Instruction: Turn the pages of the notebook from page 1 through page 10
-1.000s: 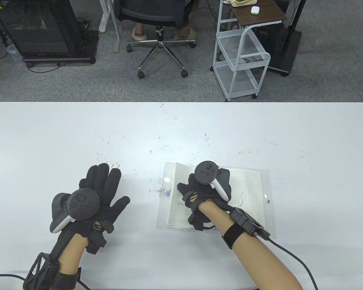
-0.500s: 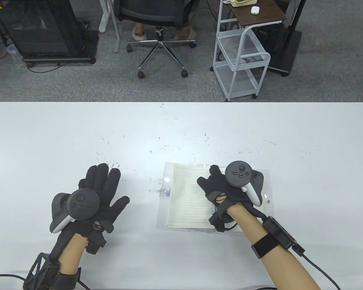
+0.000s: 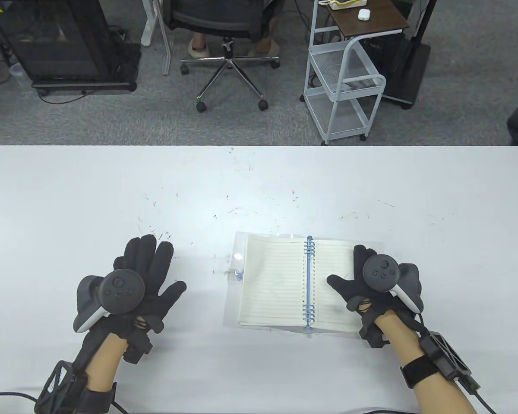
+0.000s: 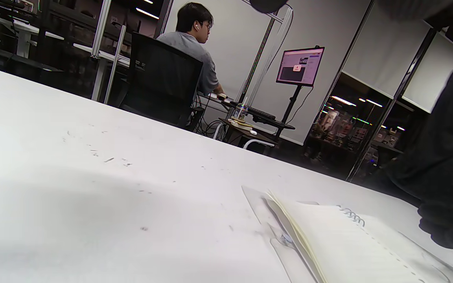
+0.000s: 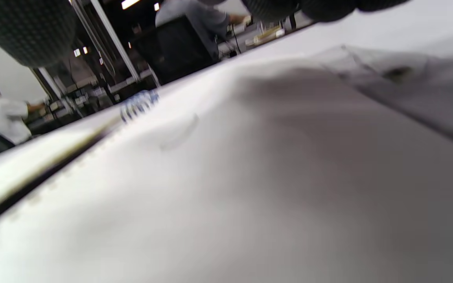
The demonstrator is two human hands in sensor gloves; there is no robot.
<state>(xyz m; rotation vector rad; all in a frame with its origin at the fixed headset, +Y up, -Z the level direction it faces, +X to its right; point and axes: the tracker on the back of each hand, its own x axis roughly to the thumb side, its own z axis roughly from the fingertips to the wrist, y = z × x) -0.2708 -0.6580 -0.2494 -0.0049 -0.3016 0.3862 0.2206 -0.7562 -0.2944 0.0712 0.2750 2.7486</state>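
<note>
Item: notebook, open, worktop at 6 o'clock. My right hand, unclenched, rests at its 3 o'clock edge; left hand flat, released. I'd pinch one leaf only.

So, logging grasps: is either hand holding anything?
Left hand holds nothing, flat on the white table. Right hand rests on the blue-spiralled lined notebook; grip unclear.

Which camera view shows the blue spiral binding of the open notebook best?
The table view: the blue spiral binding runs in full down the middle of the open lined notebook. The left wrist view shows only a few coils at the far end; the right wrist view shows them blurred.
</note>
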